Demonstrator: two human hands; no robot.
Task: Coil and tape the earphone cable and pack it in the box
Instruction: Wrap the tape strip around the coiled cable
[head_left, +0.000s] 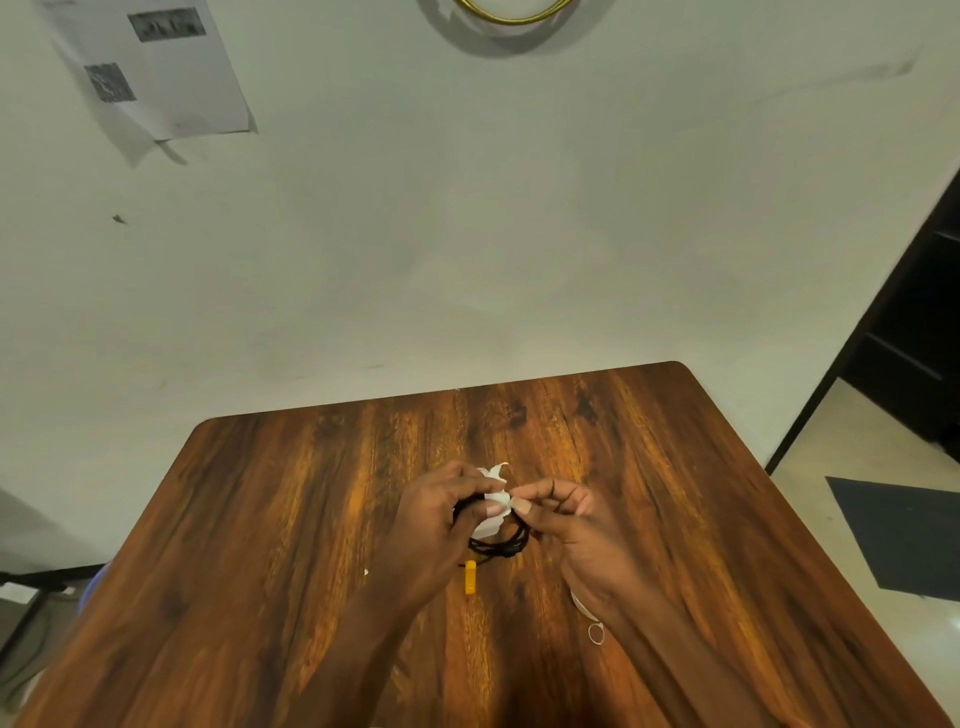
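A black earphone cable (500, 545) is coiled into a small loop and held above the middle of the wooden table (291, 519). My left hand (447, 525) grips the coil on its left side. My right hand (566, 525) pinches a strip of white tape (497, 501) that lies across the top of the coil. More white material (492, 472) shows just behind my left fingers; I cannot tell what it is. An orange piece (470, 577) hangs from the cable below the coil. No box is visible.
A small white ring (596, 634) and a white curved object (581, 605), partly hidden by my right wrist, lie on the table. A white wall rises behind the table. A dark doorway and floor mat (904, 535) are at the right.
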